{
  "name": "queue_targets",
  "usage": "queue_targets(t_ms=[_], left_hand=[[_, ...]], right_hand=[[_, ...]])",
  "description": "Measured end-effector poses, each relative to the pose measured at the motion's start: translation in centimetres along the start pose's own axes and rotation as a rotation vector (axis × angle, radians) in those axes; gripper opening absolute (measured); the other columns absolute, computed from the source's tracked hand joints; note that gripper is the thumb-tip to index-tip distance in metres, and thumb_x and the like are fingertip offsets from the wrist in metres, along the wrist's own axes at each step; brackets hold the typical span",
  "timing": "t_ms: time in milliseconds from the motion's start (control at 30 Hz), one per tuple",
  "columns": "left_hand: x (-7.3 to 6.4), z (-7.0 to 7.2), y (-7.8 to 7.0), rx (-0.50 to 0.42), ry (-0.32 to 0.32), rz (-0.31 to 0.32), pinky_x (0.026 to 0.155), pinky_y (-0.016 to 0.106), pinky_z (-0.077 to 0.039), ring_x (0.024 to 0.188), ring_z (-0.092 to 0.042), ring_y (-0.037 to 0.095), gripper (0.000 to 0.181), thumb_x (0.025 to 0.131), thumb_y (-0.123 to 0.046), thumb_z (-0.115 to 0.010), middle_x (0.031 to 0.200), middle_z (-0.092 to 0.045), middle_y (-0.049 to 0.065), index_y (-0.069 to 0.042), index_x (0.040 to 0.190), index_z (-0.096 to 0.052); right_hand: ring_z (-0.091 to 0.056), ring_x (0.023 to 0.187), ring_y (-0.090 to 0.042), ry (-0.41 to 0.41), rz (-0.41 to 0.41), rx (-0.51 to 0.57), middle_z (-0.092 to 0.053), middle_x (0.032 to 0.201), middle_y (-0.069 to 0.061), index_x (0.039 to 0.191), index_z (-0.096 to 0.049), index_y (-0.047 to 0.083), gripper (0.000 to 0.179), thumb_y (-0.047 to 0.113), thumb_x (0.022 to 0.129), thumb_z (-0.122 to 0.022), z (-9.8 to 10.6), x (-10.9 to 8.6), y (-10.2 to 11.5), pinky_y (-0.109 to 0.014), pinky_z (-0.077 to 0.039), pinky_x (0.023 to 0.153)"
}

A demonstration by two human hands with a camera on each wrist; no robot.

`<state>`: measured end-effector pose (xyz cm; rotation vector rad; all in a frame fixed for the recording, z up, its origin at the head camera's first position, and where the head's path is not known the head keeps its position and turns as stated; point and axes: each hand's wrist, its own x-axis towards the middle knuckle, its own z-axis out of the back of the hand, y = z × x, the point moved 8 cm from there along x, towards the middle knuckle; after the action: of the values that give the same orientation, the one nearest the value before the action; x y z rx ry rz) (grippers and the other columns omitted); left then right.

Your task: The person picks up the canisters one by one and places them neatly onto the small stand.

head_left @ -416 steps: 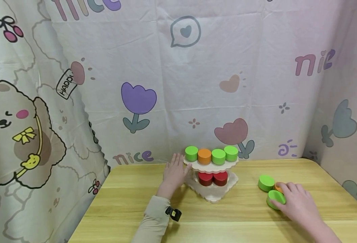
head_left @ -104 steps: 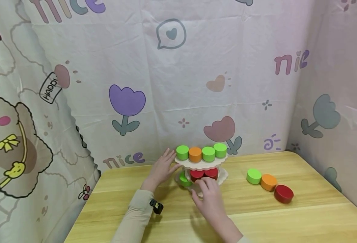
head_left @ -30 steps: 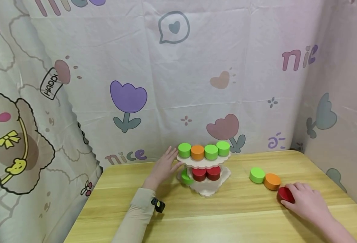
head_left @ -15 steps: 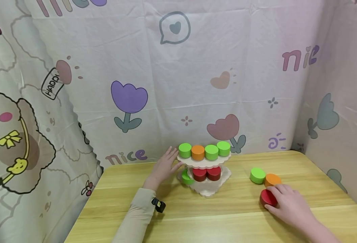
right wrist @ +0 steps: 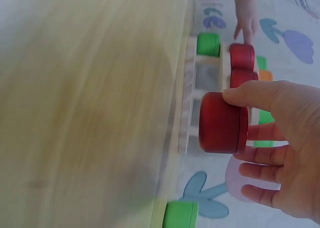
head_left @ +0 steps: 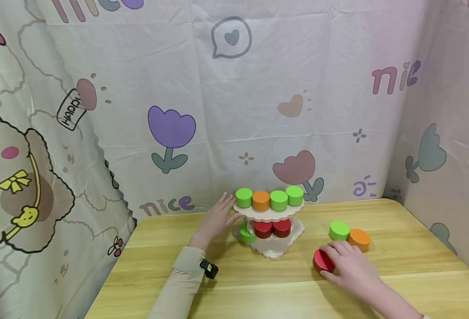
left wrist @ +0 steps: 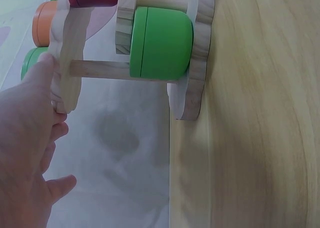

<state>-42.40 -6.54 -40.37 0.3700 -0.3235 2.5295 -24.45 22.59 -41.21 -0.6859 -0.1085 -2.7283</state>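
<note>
In the head view, my right hand (head_left: 352, 268) pinches a red round block (head_left: 323, 261) between thumb and fingers, in front of the other loose blocks. The right wrist view shows this red block (right wrist: 222, 123) apparently held above the tabletop. My left hand (head_left: 214, 219) rests with extended fingers against the left edge of a tiered wooden stand (head_left: 272, 215). On its top tier sit green blocks (head_left: 279, 200) and one orange block (head_left: 260, 200). Two red blocks (head_left: 281, 228) stand on the middle tier. A green block (left wrist: 162, 43) sits on the bottom tier at the left.
Right of the stand, a loose green block (head_left: 339, 230) and an orange block (head_left: 359, 239) lie side by side on the wooden table (head_left: 258, 288). A printed cloth (head_left: 234, 110) hangs behind the table and along both sides.
My right hand has carried the red block leftward, away from the orange block and toward the stand. My left hand stays at the stand. Earlier, a green block came onto the bottom tier.
</note>
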Motion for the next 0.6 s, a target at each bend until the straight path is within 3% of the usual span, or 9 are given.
queue_targets(t_ms=[333, 600], left_hand=[[-0.1, -0.1, 0.1, -0.012, 0.007, 0.009, 0.122, 0.045, -0.024, 0.152, -0.019, 0.029, 0.069, 0.099, -0.054, -0.043, 0.158, -0.034, 0.010, -0.008, 0.150, -0.036], [0.0, -0.2, 0.1, -0.022, 0.002, 0.012, 0.121, 0.047, -0.026, 0.151, -0.019, 0.030, 0.070, 0.099, -0.054, -0.043, 0.158, -0.034, 0.010, -0.007, 0.150, -0.036]], right_hand=[[-0.058, 0.101, -0.022, -0.029, 0.089, 0.007, -0.063, 0.103, -0.001, 0.113, -0.067, 0.012, 0.058, 0.040, 0.065, -0.086, -1.0, 1.3, 2.7, -0.042, -0.051, 0.087], [-0.058, 0.105, -0.023, 0.004, 0.100, 0.063, -0.064, 0.109, -0.003, 0.116, -0.067, 0.011, 0.059, 0.041, 0.068, -0.085, -2.4, 2.2, 4.5, -0.044, -0.051, 0.091]])
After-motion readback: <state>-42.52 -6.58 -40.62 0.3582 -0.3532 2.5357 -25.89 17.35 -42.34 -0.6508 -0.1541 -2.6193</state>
